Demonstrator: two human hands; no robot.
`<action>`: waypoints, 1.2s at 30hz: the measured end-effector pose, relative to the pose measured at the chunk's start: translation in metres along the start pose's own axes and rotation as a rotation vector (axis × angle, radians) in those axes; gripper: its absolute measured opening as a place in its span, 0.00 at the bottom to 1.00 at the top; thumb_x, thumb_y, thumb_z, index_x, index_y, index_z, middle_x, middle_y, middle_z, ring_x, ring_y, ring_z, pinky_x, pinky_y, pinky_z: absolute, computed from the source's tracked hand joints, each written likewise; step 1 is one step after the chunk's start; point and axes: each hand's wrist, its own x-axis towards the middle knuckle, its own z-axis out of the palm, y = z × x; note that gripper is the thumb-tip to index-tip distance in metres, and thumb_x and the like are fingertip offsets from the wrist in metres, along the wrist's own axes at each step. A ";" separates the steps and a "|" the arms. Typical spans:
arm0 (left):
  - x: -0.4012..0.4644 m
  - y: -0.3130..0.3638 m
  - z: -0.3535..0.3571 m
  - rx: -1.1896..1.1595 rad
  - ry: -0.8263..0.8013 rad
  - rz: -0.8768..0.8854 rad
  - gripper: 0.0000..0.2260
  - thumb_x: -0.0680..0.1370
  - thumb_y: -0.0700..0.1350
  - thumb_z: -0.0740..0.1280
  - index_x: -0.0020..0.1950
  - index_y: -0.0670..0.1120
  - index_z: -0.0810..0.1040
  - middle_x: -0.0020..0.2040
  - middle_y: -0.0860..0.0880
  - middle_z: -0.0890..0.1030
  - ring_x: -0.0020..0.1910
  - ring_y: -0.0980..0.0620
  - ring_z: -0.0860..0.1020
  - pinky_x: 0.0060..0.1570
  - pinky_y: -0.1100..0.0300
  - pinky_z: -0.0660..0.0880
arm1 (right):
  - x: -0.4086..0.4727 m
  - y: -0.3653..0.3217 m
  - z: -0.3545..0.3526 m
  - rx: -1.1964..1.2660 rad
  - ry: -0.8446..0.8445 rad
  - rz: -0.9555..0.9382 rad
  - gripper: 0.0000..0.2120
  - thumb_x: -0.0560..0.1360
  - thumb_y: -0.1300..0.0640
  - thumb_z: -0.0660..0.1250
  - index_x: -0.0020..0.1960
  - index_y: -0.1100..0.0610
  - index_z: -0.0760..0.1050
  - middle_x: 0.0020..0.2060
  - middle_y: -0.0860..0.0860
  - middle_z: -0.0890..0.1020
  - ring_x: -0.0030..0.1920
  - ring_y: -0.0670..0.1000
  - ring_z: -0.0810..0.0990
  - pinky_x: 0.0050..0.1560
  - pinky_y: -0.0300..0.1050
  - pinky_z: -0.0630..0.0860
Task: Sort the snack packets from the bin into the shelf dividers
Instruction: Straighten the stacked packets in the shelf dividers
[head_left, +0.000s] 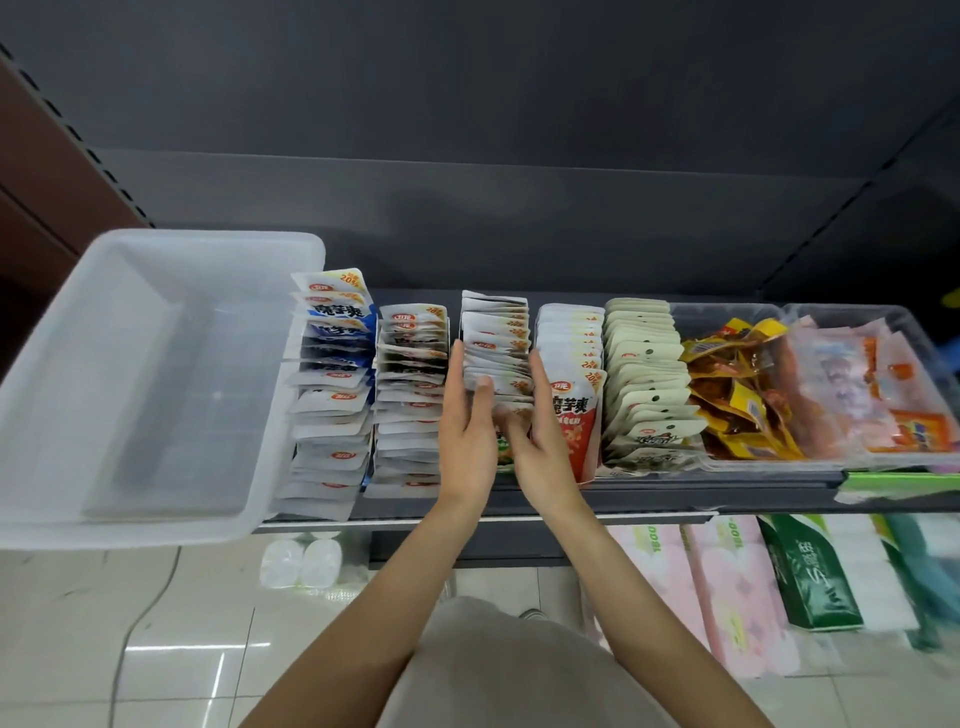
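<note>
Left hand (466, 415), right hand (540, 423) — fingers straight, palms facing.

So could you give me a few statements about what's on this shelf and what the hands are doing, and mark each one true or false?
1. The white plastic bin at the left looks empty. True.
2. Both hands flank the third row of packets from the bin. True: the left hand and right hand lie along its two sides.
3. The right hand holds a yellow packet in the air. False: it rests beside that row.
4. The yellow packets stand in a neat upright row. False: they lie jumbled in a clear tray.
5. The blue-printed packets sit right beside the bin. True.
</note>
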 end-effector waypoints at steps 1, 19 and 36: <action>0.000 0.000 0.001 0.012 -0.002 0.014 0.21 0.83 0.45 0.56 0.73 0.61 0.57 0.72 0.58 0.65 0.70 0.60 0.64 0.70 0.58 0.63 | 0.000 0.000 0.003 -0.025 0.016 -0.020 0.30 0.80 0.66 0.58 0.75 0.47 0.51 0.68 0.34 0.61 0.67 0.29 0.60 0.68 0.30 0.60; 0.002 0.006 -0.003 0.279 -0.041 0.113 0.25 0.82 0.48 0.58 0.77 0.54 0.51 0.76 0.56 0.56 0.74 0.60 0.55 0.74 0.55 0.56 | 0.025 -0.016 -0.031 -0.396 -0.055 -0.156 0.22 0.82 0.55 0.55 0.75 0.54 0.60 0.69 0.50 0.71 0.68 0.47 0.70 0.70 0.46 0.66; 0.004 0.008 -0.003 0.507 -0.083 0.194 0.25 0.80 0.42 0.61 0.76 0.44 0.56 0.73 0.47 0.56 0.45 0.87 0.60 0.43 0.86 0.61 | 0.110 -0.065 -0.042 -1.226 -0.242 -0.569 0.22 0.76 0.53 0.66 0.67 0.56 0.67 0.58 0.54 0.73 0.59 0.55 0.72 0.53 0.47 0.70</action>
